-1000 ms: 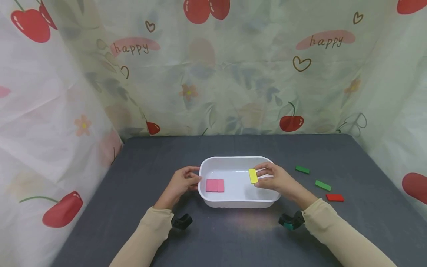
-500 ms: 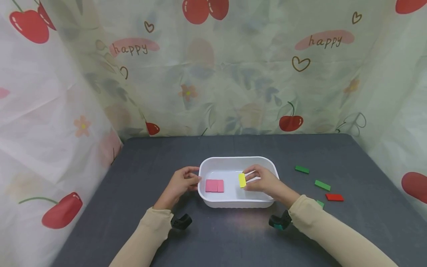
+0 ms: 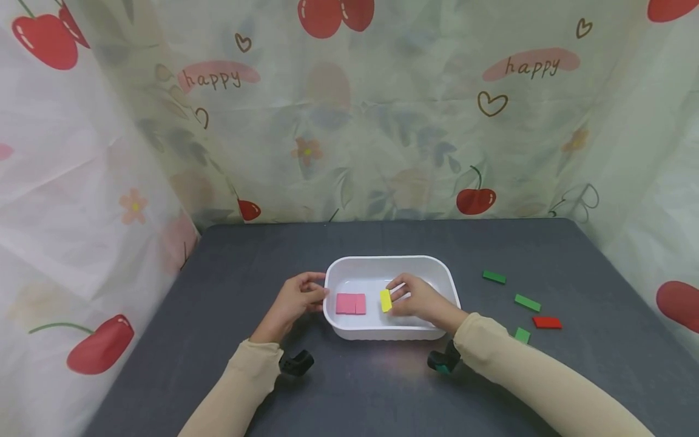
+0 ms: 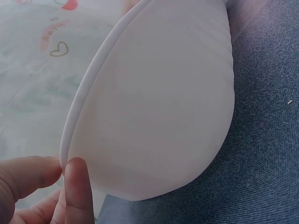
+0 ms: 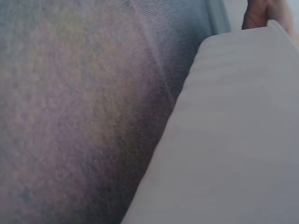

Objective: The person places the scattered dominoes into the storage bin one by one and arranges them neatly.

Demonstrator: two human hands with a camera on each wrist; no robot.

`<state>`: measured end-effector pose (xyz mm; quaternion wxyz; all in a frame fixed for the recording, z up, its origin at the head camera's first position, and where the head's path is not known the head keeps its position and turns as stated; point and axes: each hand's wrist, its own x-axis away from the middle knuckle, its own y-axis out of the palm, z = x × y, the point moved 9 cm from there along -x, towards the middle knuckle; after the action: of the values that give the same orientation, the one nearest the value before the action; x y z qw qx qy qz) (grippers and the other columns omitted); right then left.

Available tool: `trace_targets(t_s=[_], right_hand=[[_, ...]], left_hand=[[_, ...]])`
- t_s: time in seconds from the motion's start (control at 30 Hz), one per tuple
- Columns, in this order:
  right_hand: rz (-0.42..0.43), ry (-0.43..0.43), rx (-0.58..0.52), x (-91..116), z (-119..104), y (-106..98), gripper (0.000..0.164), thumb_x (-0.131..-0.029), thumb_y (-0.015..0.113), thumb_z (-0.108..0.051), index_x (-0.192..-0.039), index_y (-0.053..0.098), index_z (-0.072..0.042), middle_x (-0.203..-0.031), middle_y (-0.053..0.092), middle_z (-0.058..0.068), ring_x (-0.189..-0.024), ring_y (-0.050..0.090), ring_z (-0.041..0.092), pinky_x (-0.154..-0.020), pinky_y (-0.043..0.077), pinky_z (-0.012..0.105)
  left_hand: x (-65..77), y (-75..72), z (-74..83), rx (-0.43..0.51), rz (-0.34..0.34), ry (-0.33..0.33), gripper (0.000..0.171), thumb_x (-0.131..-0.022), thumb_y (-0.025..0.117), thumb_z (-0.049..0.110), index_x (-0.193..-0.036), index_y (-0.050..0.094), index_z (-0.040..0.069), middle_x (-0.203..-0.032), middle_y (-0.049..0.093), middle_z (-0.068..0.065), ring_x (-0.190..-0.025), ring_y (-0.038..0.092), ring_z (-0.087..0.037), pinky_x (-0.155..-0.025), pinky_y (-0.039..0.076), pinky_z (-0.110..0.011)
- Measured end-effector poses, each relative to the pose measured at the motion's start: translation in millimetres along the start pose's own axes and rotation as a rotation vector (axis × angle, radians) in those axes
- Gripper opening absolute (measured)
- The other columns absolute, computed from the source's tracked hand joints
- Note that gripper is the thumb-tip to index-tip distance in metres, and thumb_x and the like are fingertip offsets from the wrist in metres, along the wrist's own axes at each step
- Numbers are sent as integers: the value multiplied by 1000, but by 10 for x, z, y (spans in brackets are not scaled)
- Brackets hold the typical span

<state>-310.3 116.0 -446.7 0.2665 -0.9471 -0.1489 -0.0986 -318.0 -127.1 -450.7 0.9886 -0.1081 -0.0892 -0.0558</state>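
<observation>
A white plastic basin (image 3: pixel 392 334) stands on the dark table. My left hand (image 3: pixel 295 300) pinches its left rim; in the left wrist view the thumb and a finger (image 4: pixel 78 186) lie on either side of the rim (image 4: pixel 77 109). Inside the basin my right hand (image 3: pixel 420 300) pinches a small yellow rectangular block (image 3: pixel 386 301) between fingertips and thumb, tilted slightly. Left of it, pink blocks (image 3: pixel 351 304) lie side by side on the basin floor. In the right wrist view, the basin wall (image 5: pixel 229 121) hides the right hand and the yellow block is a sliver at the edge.
Right of the basin lie a dark green block (image 3: pixel 494 277), a green block (image 3: pixel 527 303), a red block (image 3: pixel 547 323) and a lighter green block (image 3: pixel 522 335) partly behind the right sleeve (image 3: pixel 513 352). A printed curtain (image 3: pixel 349 121) encloses the table (image 3: pixel 262 255) behind and at the sides.
My right hand has moved left and slightly lower inside the basin with the yellow block, toward the pink blocks. A lighter green block has come into sight beside the sleeve. My left hand has stayed put.
</observation>
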Motion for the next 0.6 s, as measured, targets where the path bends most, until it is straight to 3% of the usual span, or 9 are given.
trace_targets(t_s=[0.3,0.6], right_hand=[[25,49,49,-122,83,58,43,-73,77,3,-110,58,-3,-96,64,12,-84,61,20,-70,55,27],[36,43,137,-162,117,68,44,-70,79,2,-109,59,-4,-91,66,8,-82,60,18,-71,50,26]], left_hand=[[5,6,-21,3,-4,-3,40,-88,69,8,-126,59,7,-92,68,-12,-70,63,-17,-68,57,-29],[-6,2,-16,-6,2,0,41,-87,69,7,-127,59,7,-93,67,-13,-70,64,-16,-69,58,-30]])
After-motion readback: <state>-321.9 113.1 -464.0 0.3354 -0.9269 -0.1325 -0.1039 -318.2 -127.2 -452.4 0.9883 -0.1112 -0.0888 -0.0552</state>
